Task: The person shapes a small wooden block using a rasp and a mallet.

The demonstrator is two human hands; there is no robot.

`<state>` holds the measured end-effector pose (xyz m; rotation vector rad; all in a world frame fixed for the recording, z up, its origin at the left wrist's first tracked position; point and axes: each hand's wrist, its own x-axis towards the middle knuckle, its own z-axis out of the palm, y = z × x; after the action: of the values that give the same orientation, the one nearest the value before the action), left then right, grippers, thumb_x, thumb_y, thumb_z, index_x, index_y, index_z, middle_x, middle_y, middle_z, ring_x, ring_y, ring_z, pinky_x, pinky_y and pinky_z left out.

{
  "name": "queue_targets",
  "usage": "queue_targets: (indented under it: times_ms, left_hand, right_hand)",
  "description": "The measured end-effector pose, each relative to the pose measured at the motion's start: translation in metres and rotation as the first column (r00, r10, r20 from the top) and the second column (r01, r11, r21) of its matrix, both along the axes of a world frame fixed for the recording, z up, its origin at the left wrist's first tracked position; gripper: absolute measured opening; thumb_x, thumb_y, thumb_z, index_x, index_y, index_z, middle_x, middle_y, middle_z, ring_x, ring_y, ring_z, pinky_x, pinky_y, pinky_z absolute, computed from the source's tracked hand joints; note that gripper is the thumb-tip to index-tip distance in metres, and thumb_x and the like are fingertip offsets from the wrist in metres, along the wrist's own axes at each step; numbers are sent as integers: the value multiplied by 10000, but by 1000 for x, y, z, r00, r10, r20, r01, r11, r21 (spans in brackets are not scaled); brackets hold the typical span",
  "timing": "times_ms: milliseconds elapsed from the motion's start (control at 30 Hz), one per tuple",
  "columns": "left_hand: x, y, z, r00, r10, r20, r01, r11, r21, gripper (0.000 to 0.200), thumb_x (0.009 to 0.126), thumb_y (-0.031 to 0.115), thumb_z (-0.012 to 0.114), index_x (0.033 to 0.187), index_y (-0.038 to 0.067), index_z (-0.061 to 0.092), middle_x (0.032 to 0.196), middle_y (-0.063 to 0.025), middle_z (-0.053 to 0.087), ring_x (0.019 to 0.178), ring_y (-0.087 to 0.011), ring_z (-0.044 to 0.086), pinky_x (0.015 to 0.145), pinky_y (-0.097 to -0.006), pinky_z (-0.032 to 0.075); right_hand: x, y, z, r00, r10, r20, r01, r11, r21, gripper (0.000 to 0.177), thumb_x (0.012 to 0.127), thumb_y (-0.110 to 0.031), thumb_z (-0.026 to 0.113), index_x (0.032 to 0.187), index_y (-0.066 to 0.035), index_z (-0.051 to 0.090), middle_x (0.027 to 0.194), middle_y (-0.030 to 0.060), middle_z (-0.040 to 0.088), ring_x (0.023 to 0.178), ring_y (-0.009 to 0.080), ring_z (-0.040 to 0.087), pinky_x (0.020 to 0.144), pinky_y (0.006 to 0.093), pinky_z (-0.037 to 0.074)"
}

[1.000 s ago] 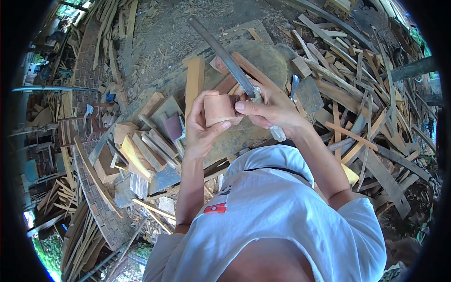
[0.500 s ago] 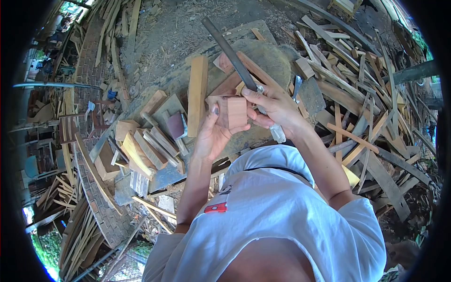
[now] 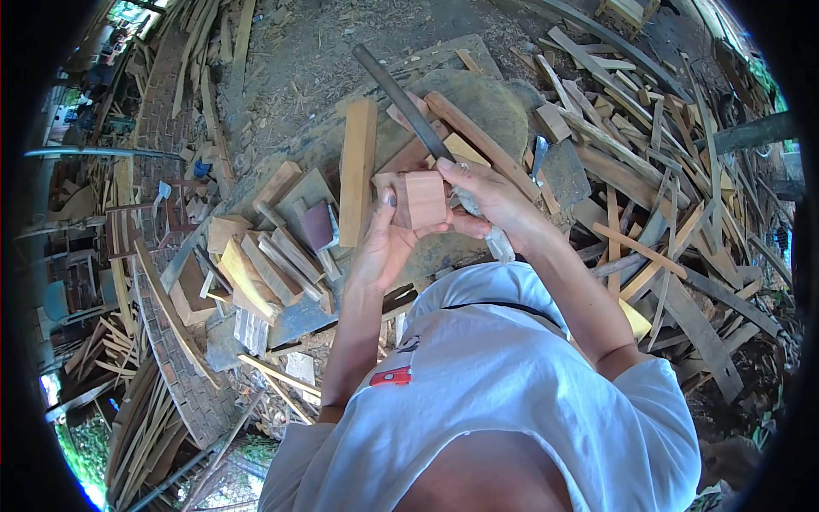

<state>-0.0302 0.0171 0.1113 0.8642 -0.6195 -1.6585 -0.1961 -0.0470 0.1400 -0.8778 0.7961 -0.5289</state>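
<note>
Wood bits (image 3: 357,162) sit on desk (image 3: 502,111) w/ planks (image 3: 704,346) piled nearby; L hand (image 3: 386,243) grips block (image 3: 424,203), R hand (image 3: 495,200) clasps dark bar (image 3: 397,94).

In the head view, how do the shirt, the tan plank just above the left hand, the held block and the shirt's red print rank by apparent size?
1. Shirt
2. Plank
3. Block, partly hidden; seems nearer than the plank, so true sizes are unsure
4. Red print
</note>
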Motion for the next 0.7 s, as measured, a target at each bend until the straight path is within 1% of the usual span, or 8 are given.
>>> queue_targets:
  times_ms: [133, 200, 233, 300, 533, 600, 633, 700]
  left_hand:
    - [3, 1, -5, 997, 77, 26, -77, 997, -6, 571, 918, 429, 518, 1300, 22, 395, 1170, -167, 562, 1014, -269, 610, 869, -404, 522]
    - [4, 2, -7, 977, 167, 135, -172, 985, 26, 507, 909, 377, 552, 1270, 45, 424, 1185, -158, 556, 1058, -265, 589, 882, -410, 506]
    - [7, 2, -11, 976, 174, 134, -179, 984, 23, 507, 909, 377, 552, 1270, 45, 424, 1185, -158, 556, 1058, -265, 589, 882, -410, 506]
    - [13, -1, -25, 985, 170, 13, -170, 983, 73, 443, 915, 340, 558, 1245, 66, 446, 1186, -128, 555, 1086, -239, 570, 893, -401, 492]
    - [6, -14, -43, 908, 403, 119, -416, 901, 123, 383, 917, 325, 580, 1201, 80, 502, 1110, -71, 583, 995, -159, 585, 837, -357, 491]
    - [13, -20, -65, 829, 401, 391, -434, 901, -2, 368, 928, 322, 561, 1191, 67, 531, 1079, -70, 605, 953, -171, 601, 820, -341, 488]
    - [20, -24, -83, 827, 404, 391, -440, 898, 2, 368, 928, 322, 561, 1191, 67, 531, 1079, -70, 605, 953, -171, 601, 820, -341, 488]
    - [34, -35, -118, 469, 317, 825, -300, 935, -188, 390, 938, 350, 523, 1157, 31, 564, 1064, -120, 614, 894, -248, 625, 799, -360, 493]
  right_hand:
    - [-5, -7, -22, 992, 114, 51, -115, 993, 13, 466, 948, -474, 439, 1047, -34, 556, 680, 26, 510, 559, 127, 503, 545, 291, 435]
    - [-2, -12, -37, 959, 127, -252, -144, 988, -48, 574, 957, -494, 378, 1211, 5, 506, 807, 135, 609, 748, 264, 629, 708, 373, 483]
    - [0, -10, -43, 958, 133, -254, -151, 987, -51, 574, 957, -494, 378, 1211, 5, 506, 807, 135, 609, 748, 264, 629, 708, 373, 483]
    - [2, -5, -50, 839, -287, -462, -136, 712, -689, 585, 982, -454, 299, 1346, -10, 406, 1047, 258, 613, 953, 378, 624, 810, 389, 485]
    - [8, 6, -39, 925, -80, -372, -238, 642, -729, 508, 983, -396, 306, 1367, -80, 408, 1256, 227, 524, 1146, 339, 529, 950, 393, 422]
    - [9, 2, -60, 933, -185, -308, -156, 564, -811, 462, 986, -340, 359, 1344, -58, 431, 1148, 215, 601, 1026, 303, 622, 890, 363, 477]
    - [8, -2, -61, 934, -178, -311, -161, 565, -809, 462, 986, -340, 359, 1344, -58, 431, 1148, 215, 601, 1026, 303, 622, 890, 363, 477]
    - [4, -10, -64, 816, -11, -578, -281, 866, -413, 365, 975, -263, 373, 1197, -16, 525, 848, 207, 658, 865, 319, 654, 761, 398, 507]
